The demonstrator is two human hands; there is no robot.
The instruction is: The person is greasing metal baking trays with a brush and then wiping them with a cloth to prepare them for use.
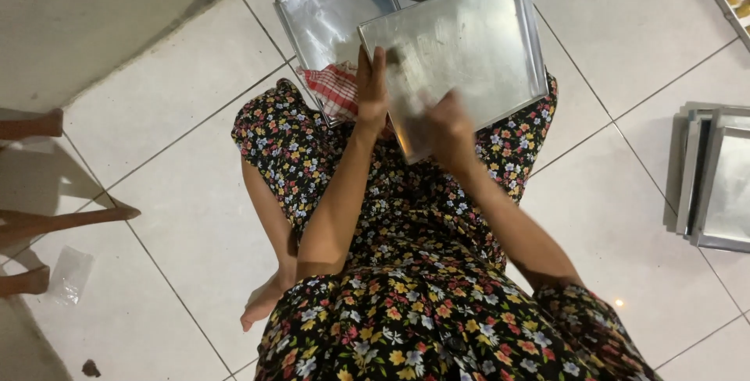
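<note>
I read this as the greasing or wiping step: my left hand is closed over the near-left edge of the metal baking tray resting on my lap, while my right hand, blurred, presses on the tray's near surface, and I cannot tell whether it has anything in its fingers. A second tray and red checked cloth lie just left. The next move, I judge, calls for steadying the tray and covering its far corners.

One small clear plastic wrapper was seen flat on the white floor tiles at far left; no labels, signs or screens were noted.
</note>
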